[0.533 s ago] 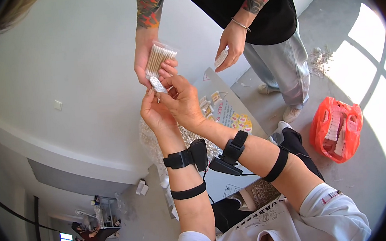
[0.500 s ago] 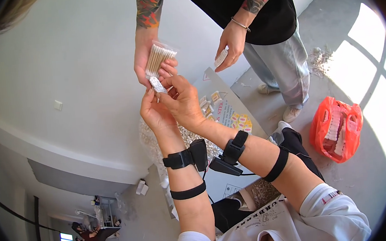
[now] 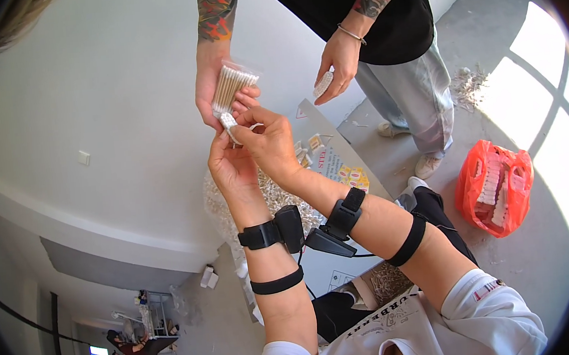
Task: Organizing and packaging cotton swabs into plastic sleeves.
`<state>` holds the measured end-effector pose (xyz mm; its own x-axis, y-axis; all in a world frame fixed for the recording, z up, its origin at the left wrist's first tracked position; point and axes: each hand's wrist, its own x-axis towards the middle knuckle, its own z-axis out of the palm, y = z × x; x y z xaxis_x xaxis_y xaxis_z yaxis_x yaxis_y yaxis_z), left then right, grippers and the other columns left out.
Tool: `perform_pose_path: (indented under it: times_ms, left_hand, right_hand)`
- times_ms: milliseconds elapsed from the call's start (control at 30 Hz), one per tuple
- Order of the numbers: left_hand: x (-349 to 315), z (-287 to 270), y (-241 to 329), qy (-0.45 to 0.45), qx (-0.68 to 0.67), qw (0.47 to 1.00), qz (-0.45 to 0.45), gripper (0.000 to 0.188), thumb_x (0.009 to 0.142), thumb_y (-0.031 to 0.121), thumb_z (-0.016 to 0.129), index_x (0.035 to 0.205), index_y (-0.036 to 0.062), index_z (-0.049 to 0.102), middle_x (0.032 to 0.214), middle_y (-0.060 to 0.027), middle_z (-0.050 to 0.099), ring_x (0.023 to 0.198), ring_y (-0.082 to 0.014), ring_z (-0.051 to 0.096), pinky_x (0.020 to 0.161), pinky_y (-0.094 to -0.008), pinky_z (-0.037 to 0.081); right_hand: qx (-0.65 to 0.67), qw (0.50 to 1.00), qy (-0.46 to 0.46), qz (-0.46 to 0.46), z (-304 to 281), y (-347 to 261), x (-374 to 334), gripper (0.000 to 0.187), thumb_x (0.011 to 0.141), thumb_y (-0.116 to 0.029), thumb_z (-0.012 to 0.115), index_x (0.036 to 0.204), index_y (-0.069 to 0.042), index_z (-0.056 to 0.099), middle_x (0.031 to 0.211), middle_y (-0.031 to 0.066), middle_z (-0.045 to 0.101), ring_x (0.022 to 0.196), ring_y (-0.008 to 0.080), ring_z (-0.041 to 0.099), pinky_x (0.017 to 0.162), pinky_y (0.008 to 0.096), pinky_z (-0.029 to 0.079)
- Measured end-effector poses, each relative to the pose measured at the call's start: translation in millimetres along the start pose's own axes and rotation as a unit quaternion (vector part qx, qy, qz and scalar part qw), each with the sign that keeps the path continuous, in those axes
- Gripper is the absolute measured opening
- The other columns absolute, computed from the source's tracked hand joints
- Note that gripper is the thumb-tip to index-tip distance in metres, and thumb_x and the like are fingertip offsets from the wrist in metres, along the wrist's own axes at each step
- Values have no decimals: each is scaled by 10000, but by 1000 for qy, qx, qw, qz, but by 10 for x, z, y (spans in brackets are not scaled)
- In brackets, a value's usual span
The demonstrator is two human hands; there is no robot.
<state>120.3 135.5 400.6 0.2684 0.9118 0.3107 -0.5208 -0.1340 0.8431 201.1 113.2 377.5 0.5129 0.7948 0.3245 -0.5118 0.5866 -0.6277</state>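
Note:
A co-worker's hand [image 3: 206, 89] holds out a clear bag of cotton swabs [image 3: 233, 89] with wooden sticks. Just below the bag, a small bundle of white cotton swab tips [image 3: 228, 121] faces up between my fingers. My left hand [image 3: 235, 171] is palm up, its fingertips closed against the bundle's lower side. From the right, my right hand [image 3: 269, 141] pinches the same bundle with thumb and forefinger. The sticks below those tips are mostly hidden by my hands. The co-worker's other hand [image 3: 345, 60] grips another white-tipped bundle [image 3: 323, 84].
Under my forearms, loose swabs [image 3: 280, 201] are heaped on a table [image 3: 364, 164] with small yellow-and-white packs [image 3: 352, 177]. A red plastic bag [image 3: 495, 189] of white bundles stands on the floor at right. Near the co-worker's legs lies a scattered swab pile [image 3: 470, 87].
My right hand has shifted slightly, its fingers now closer over the white-tipped bundle. The co-worker's hands have barely moved.

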Motion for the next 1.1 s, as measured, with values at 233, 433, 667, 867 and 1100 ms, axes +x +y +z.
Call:
perform_pose_path:
  times_ms: [233, 433, 667, 867, 1100]
  left_hand:
    - [44, 24, -8, -46, 118, 992, 28, 427, 897, 220, 508, 1219, -61, 501, 1114, -101, 594, 1035, -170, 589, 937, -331, 465]
    - [-20, -17, -33, -6, 42, 999, 5, 446, 927, 244, 480, 1261, -51, 496, 1198, -107, 569, 1094, -204, 576, 956, -329, 461]
    - [22, 41, -59, -32, -25, 999, -29, 479, 975, 291, 455, 1278, -81, 438, 1257, -181, 531, 1169, -243, 528, 1016, -395, 429]
    - [-174, 152, -99, 197, -114, 973, -42, 528, 940, 369, 549, 1306, -1, 459, 1204, -124, 556, 975, -174, 538, 881, -354, 459]
    - [-688, -173, -679, 199, -80, 973, -89, 277, 950, 251, 562, 1075, 4, 581, 914, -81, 627, 838, -181, 587, 754, -320, 482]
  right_hand:
    - [-13, 1000, 22, -18, 31, 41, 52, 100, 727, -62, 663, 742, 36, 649, 803, 155, 692, 876, 210, 684, 750, 332, 528]
    - [27, 999, -26, 23, -20, 19, -78, 239, 720, -31, 706, 949, 32, 683, 954, 127, 661, 853, 208, 645, 806, 318, 515]
    - [15, 992, -59, -110, -108, 81, -112, 378, 773, -22, 690, 1145, 12, 630, 1090, 125, 602, 911, 140, 595, 808, 278, 502]
    - [85, 996, 6, 29, -542, -68, -141, 485, 862, -35, 606, 1333, 3, 497, 911, 84, 671, 713, 84, 593, 624, 226, 486]
    - [-194, 970, -148, -29, -1065, -77, -504, 244, 854, -67, 595, 1085, 12, 597, 699, 97, 657, 590, 162, 609, 558, 305, 481]
